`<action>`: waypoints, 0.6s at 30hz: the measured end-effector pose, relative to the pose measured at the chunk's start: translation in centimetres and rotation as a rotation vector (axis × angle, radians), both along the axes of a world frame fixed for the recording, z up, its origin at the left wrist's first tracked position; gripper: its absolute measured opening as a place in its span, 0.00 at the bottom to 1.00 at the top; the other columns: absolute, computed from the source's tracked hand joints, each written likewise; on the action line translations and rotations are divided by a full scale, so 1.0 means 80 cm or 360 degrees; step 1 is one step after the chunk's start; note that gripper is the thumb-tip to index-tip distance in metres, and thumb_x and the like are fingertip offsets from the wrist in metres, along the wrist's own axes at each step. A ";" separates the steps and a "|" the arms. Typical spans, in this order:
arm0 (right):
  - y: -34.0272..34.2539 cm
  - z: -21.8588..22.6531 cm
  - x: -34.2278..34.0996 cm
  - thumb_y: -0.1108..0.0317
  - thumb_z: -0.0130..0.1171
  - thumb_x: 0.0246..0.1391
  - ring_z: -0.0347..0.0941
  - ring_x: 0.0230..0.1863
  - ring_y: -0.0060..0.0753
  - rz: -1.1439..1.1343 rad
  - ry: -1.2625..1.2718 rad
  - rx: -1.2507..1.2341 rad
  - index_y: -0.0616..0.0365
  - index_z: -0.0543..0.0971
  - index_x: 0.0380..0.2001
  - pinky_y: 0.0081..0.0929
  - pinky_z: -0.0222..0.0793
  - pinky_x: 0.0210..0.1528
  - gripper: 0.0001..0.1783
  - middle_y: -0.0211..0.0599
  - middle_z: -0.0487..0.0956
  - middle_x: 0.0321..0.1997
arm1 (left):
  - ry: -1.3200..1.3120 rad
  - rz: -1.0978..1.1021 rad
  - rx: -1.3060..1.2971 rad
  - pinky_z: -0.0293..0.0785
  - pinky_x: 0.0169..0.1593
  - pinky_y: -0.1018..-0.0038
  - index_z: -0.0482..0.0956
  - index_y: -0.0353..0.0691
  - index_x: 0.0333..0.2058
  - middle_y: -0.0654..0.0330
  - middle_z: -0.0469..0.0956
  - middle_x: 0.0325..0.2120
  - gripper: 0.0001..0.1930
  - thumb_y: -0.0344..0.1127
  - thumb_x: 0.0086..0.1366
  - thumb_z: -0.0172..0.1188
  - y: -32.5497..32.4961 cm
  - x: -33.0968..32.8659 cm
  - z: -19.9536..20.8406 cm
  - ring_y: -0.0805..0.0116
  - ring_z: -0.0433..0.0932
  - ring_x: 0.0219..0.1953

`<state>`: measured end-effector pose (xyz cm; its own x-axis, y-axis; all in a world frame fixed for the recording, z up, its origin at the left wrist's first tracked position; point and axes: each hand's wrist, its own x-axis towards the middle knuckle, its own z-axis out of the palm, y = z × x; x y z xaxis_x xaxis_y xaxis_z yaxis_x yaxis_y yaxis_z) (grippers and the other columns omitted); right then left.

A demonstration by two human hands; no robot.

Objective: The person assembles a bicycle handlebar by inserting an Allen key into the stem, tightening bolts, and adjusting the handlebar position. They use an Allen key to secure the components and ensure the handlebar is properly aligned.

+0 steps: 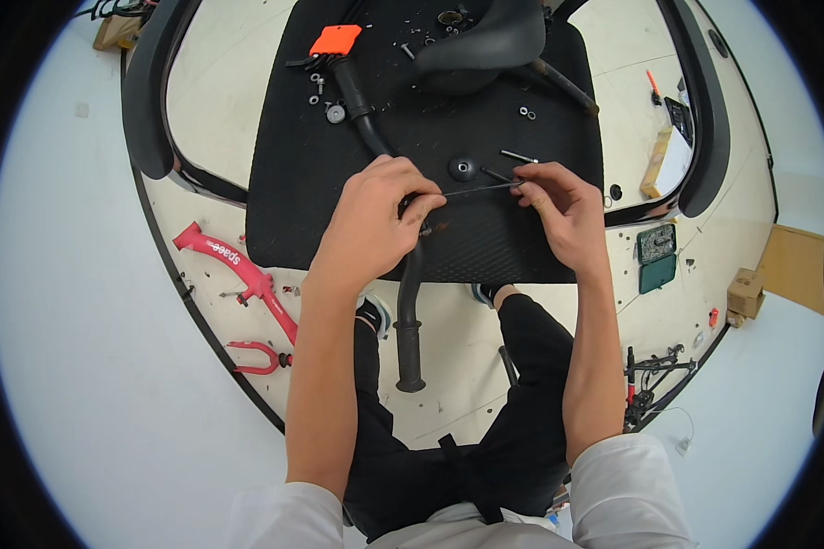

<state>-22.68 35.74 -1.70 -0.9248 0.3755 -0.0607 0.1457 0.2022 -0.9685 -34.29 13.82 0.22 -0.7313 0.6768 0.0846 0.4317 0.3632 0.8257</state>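
Observation:
Both my hands are raised over the black chair seat (pixel 288 206), joined by a thin dark rod (pixel 481 189). My left hand (pixel 375 215) is closed in a pinch at one end of it, above the black bicycle handlebar (pixel 412 274). At the rod's other end, my right hand (pixel 565 212) pinches with thumb and fingers; a short dark piece beside its fingertips is too small to name. Just beyond the rod lies a round black cap (pixel 463 168) with a metal centre. Near my right fingers rests a silver bolt (pixel 519 156).
A black bicycle saddle (pixel 485 46) with its post lies at the seat's far right. An orange card (pixel 335 40), nuts and bolts are at the far left. Chair armrests (pixel 146 110) flank the seat. On the floor are a pink frame (pixel 238 265), pink fork (pixel 256 357) and green case (pixel 656 273).

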 end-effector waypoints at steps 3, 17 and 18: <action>-0.007 0.005 -0.001 0.77 0.59 0.59 0.77 0.36 0.21 -0.0006 -0.0018 -0.0007 0.65 0.81 0.37 0.19 0.72 0.38 0.05 0.31 0.79 0.34 | -0.0048 0.0012 -0.0023 0.71 0.34 0.71 0.84 0.32 0.30 0.58 0.81 0.26 0.05 0.26 0.54 0.68 -0.001 -0.001 0.003 0.64 0.77 0.32; -0.019 0.018 -0.003 0.74 0.64 0.53 0.70 0.19 0.18 -0.0355 -0.0233 -0.0549 0.66 0.84 0.35 0.16 0.62 0.21 0.07 0.34 0.78 0.22 | -0.0235 0.0097 0.0084 0.74 0.41 0.75 0.82 0.34 0.38 0.58 0.81 0.29 0.15 0.22 0.49 0.71 -0.007 0.001 0.003 0.68 0.78 0.32; -0.021 0.022 -0.004 0.74 0.63 0.53 0.70 0.18 0.18 -0.0380 -0.0259 -0.0598 0.66 0.84 0.35 0.16 0.61 0.20 0.07 0.34 0.78 0.21 | -0.0242 0.0102 0.0063 0.74 0.41 0.75 0.82 0.34 0.38 0.57 0.81 0.29 0.15 0.22 0.49 0.71 -0.007 0.002 0.003 0.68 0.78 0.32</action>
